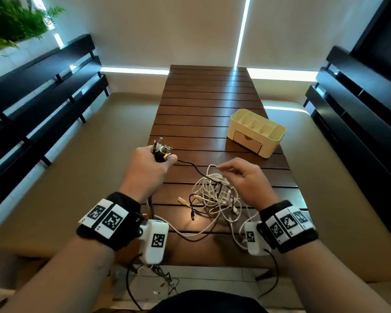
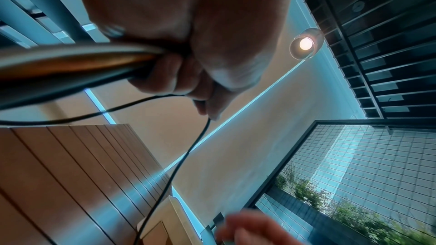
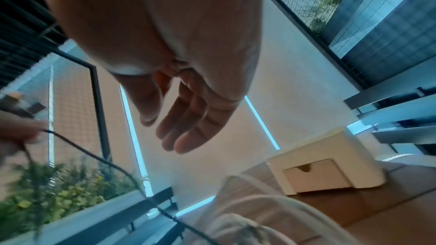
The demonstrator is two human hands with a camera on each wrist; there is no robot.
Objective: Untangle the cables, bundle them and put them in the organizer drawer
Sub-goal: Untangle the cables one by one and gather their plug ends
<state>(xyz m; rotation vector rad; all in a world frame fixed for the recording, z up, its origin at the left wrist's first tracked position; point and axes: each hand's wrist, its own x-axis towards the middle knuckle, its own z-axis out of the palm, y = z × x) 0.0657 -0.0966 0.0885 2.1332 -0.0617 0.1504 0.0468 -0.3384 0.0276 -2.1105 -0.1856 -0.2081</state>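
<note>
Several white and black cables [image 1: 215,197] lie tangled low on the surface [image 1: 203,105]. Left hand [image 1: 148,170] has its grip closed around gathered plug ends; right hand [image 3: 188,115], fingers relaxed in its wrist view, hovers. Upper right, organizer drawer [image 1: 248,141] sits closed.

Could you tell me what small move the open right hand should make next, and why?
Probably pinch the raised white cable loop and tease it off the thin black cable. The right hand hovers open above the tangle while the left hand grips the gathered plug ends.

right hand [image 3: 188,115] hangs loose-fingered above white cables [image 3: 254,217], near organizer [image 3: 330,157].
</note>
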